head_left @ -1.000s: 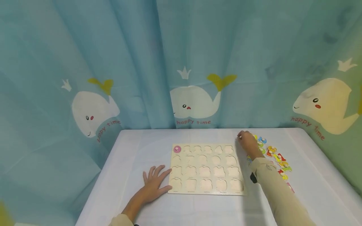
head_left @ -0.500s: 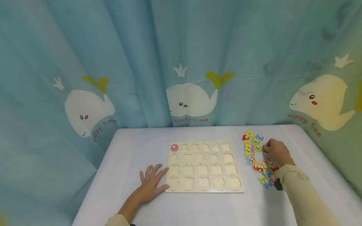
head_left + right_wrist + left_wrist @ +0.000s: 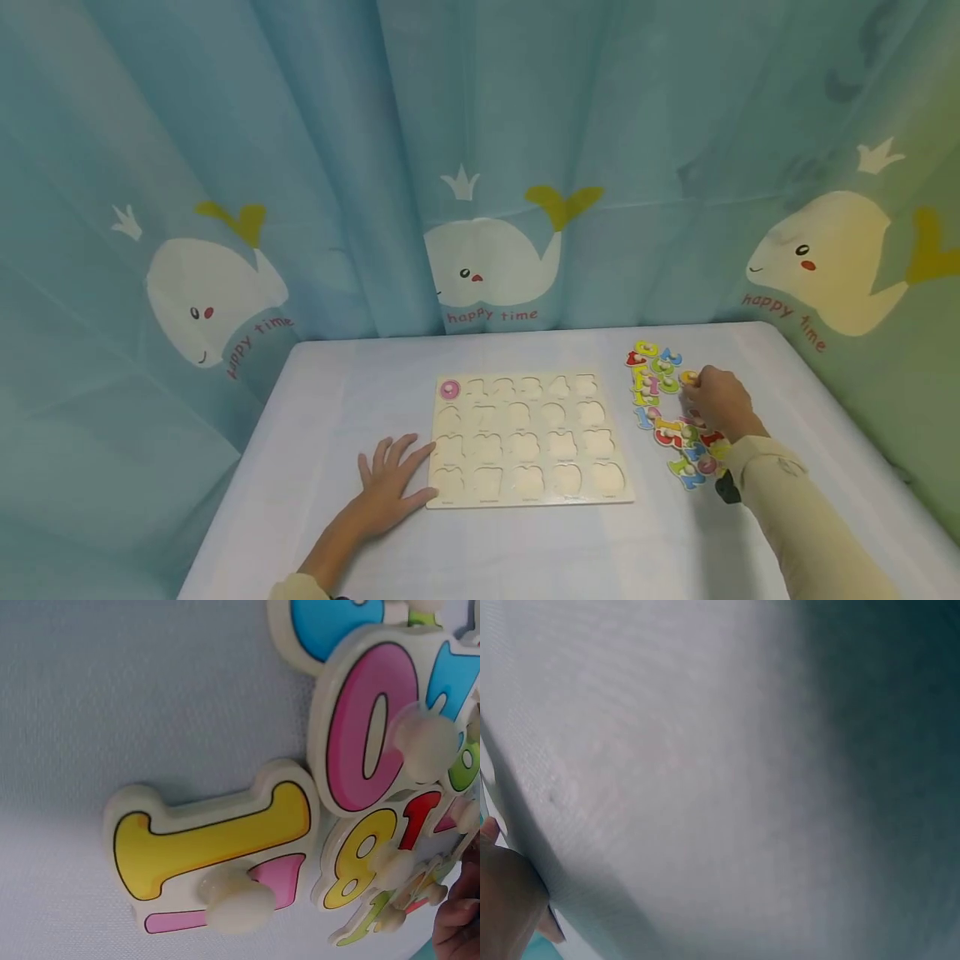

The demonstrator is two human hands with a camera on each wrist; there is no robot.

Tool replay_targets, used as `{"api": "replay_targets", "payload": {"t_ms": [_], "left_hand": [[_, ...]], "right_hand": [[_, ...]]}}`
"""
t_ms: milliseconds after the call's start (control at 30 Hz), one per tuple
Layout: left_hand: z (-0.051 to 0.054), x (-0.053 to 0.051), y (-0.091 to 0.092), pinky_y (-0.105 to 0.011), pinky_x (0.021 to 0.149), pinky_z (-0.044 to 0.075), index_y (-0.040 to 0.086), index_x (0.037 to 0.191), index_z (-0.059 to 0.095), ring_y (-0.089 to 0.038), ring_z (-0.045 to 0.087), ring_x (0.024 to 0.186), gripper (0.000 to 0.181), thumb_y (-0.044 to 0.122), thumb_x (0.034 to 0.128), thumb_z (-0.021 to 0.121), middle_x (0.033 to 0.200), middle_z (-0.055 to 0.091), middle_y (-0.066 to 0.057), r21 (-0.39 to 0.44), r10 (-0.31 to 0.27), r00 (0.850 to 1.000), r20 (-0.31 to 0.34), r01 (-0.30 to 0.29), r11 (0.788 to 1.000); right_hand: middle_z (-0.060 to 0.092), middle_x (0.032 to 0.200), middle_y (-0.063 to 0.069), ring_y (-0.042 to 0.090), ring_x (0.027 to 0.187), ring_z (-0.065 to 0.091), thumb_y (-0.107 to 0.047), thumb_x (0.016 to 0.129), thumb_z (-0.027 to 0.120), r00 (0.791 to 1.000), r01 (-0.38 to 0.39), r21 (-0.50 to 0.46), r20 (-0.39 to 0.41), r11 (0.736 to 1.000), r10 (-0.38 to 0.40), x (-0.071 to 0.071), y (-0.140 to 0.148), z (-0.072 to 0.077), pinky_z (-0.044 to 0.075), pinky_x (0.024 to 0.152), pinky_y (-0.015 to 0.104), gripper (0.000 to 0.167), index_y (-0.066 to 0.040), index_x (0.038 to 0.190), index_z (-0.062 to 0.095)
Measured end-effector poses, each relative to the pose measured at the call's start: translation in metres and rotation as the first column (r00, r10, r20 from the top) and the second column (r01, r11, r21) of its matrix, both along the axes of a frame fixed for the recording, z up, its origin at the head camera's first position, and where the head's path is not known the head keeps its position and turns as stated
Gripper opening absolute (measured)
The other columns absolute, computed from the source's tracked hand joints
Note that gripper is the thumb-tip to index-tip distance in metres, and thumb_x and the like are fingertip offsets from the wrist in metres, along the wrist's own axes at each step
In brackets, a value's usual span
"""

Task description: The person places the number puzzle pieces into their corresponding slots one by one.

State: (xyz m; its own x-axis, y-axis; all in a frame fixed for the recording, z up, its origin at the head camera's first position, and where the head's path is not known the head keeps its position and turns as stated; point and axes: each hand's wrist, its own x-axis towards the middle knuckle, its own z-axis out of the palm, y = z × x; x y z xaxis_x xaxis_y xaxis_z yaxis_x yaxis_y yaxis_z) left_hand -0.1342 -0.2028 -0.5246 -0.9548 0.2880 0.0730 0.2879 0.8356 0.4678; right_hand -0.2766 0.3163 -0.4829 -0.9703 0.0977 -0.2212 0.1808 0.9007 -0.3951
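Observation:
In the head view a pale wooden puzzle board [image 3: 525, 506] lies on the table, with a pink round piece [image 3: 450, 390] in its top-left recess. My left hand [image 3: 386, 490] rests flat on the tabletop, fingers spread, touching the board's left edge. To the right of the board, my right hand [image 3: 726, 404] is over the number pieces [image 3: 670, 433] and pinches a yellow piece [image 3: 688, 378]; its numeral is unclear. The right wrist view shows knobbed pieces, including a yellow and pink one [image 3: 217, 844] and a pink zero [image 3: 373, 727]; curled fingers [image 3: 456, 904] appear at the right edge.
A white cloth covers the table [image 3: 517, 554]. Behind it hangs a blue-green curtain [image 3: 330, 167] with whale prints. Pieces lie close together, and some are under the right hand and sleeve [image 3: 795, 500]. The left wrist view is mostly blurred cloth.
My right hand has moved from the far-left side of the pile to its right side, where a yellow piece now shows at its fingertips. The left hand stays by the board; the view shifts slightly.

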Motion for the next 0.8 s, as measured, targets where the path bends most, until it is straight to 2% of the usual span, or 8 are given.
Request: {"api": "replay_targets", "payload": {"t_ms": [133, 300, 400, 500, 667, 800], "left_hand": [[0.002, 0.001, -0.001, -0.077, 0.091, -0.002, 0.017, 0.14, 0.046, -0.047, 0.014, 0.131, 0.064, 0.049, 0.0862, 0.06, 0.145, 0.03, -0.015, 0.012, 0.003, 1.0, 0.001, -0.003, 1.0], [0.004, 0.002, 0.0, -0.077, 0.091, -0.002, 0.016, 0.14, 0.046, -0.048, 0.014, 0.13, 0.064, 0.048, 0.0862, 0.061, 0.145, 0.03, -0.016, 0.01, 0.009, 1.0, 0.003, -0.009, 1.0], [0.006, 0.003, 0.001, -0.077, 0.092, -0.002, 0.016, 0.139, 0.046, -0.048, 0.014, 0.131, 0.063, 0.048, 0.0864, 0.061, 0.145, 0.03, -0.016, 0.004, 0.014, 1.0, 0.008, -0.014, 1.0], [0.007, 0.003, 0.002, -0.076, 0.093, -0.003, 0.017, 0.14, 0.046, -0.048, 0.013, 0.131, 0.063, 0.048, 0.0867, 0.06, 0.145, 0.029, -0.015, 0.0, 0.016, 1.0, 0.019, -0.016, 1.0], [0.008, 0.002, 0.003, -0.076, 0.092, -0.003, 0.016, 0.139, 0.046, -0.048, 0.013, 0.131, 0.063, 0.048, 0.0866, 0.06, 0.145, 0.03, -0.015, 0.005, 0.01, 1.0, 0.016, -0.011, 1.0], [0.005, 0.002, 0.002, -0.076, 0.093, -0.003, 0.016, 0.14, 0.046, -0.048, 0.014, 0.131, 0.063, 0.048, 0.0866, 0.06, 0.145, 0.03, -0.015, 0.003, 0.009, 1.0, 0.006, -0.009, 1.0]], "right_hand": [[0.057, 0.087, 0.02, 0.029, 0.074, 0.053, -0.018, 0.09, 0.063, 1.0, -0.031, 0.013, -0.003, 0.999, 0.031, -0.003, -0.001, -0.001, 0.049, 0.063, 0.037, 0.033, 0.01, 0.102, 0.05], [0.054, 0.084, 0.017, 0.029, 0.075, 0.05, -0.018, 0.088, 0.066, 0.988, -0.096, 0.071, -0.117, 0.993, 0.104, -0.005, -0.003, 0.002, 0.046, 0.065, 0.04, 0.03, 0.005, 0.1, 0.05], [0.051, 0.084, 0.015, 0.028, 0.076, 0.048, -0.014, 0.088, 0.063, 0.973, -0.118, 0.082, -0.19, 0.99, 0.132, -0.006, -0.005, 0.003, 0.045, 0.064, 0.04, 0.025, 0.004, 0.101, 0.051], [0.051, 0.088, 0.015, 0.029, 0.078, 0.048, -0.009, 0.088, 0.059, 0.962, -0.139, 0.064, -0.228, 0.988, 0.15, -0.007, -0.008, 0.002, 0.045, 0.068, 0.042, 0.025, 0.006, 0.107, 0.051], [0.05, 0.101, 0.019, 0.032, 0.088, 0.05, -0.005, 0.091, 0.057, 0.965, -0.171, -0.019, -0.207, 0.985, 0.163, -0.01, -0.016, 0.0, 0.047, 0.085, 0.05, 0.031, 0.01, 0.117, 0.048], [0.051, 0.104, 0.02, 0.034, 0.094, 0.051, -0.001, 0.091, 0.059, 0.954, -0.238, -0.053, -0.2, 0.97, 0.223, -0.011, -0.028, -0.001, 0.046, 0.087, 0.051, 0.028, 0.01, 0.115, 0.052]]}}
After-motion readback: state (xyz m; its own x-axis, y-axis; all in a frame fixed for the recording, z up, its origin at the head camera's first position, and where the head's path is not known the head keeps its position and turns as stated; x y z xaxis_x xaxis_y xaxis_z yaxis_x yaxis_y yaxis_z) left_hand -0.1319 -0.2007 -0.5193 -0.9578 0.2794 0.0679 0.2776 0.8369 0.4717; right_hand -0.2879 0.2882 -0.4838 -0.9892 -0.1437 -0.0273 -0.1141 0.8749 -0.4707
